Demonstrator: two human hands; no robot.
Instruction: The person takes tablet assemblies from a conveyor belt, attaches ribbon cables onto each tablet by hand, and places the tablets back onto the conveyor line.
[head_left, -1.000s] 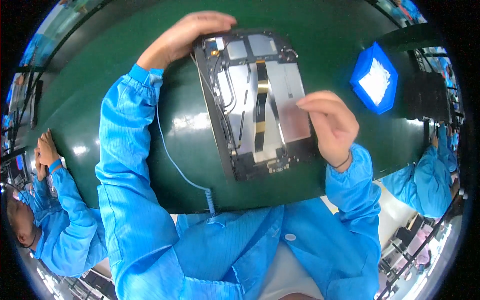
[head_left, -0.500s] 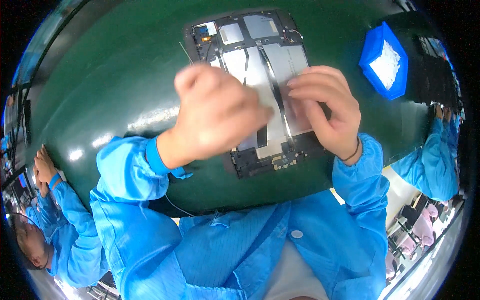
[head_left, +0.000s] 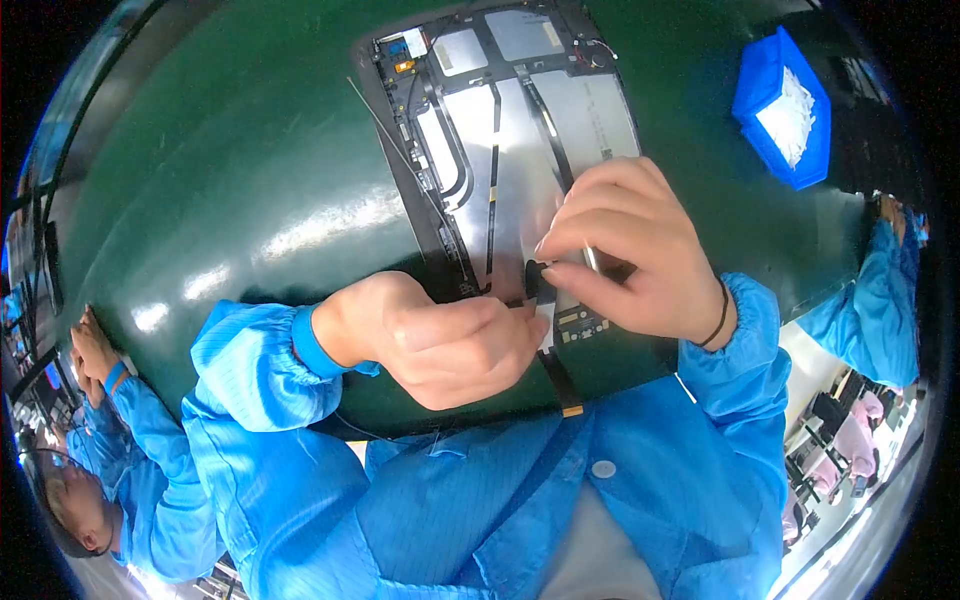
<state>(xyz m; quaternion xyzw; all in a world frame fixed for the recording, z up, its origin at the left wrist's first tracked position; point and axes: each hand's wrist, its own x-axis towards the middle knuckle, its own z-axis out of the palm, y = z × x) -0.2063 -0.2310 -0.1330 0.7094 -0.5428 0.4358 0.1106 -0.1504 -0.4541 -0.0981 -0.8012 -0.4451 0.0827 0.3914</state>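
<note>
An opened tablet (head_left: 515, 150) lies on the green table, its silver plates, black frame and dark cable strips exposed. Over its near end, my two hands meet at a black ribbon cable (head_left: 560, 380) with a pale section, its gold-tipped end hanging past the tablet's near edge. My left hand (head_left: 435, 345) is closed, thumb and fingers pinching the cable from the left. From the right, my right hand (head_left: 640, 250) pinches a black part of it between thumb and fingertips. My fingers hide part of the cable and the tablet's near edge.
A blue bin (head_left: 785, 110) with white pieces stands at the far right of the green tabletop (head_left: 270, 190). A thin cord runs near my left sleeve. Another person's hands (head_left: 92, 350) rest at the left table edge; a blue sleeve (head_left: 870, 310) shows at the right.
My left hand has come down toward me to the tablet's near end. My right hand has moved down and left into a pinch. The cable's gold-tipped end now shows past the near edge.
</note>
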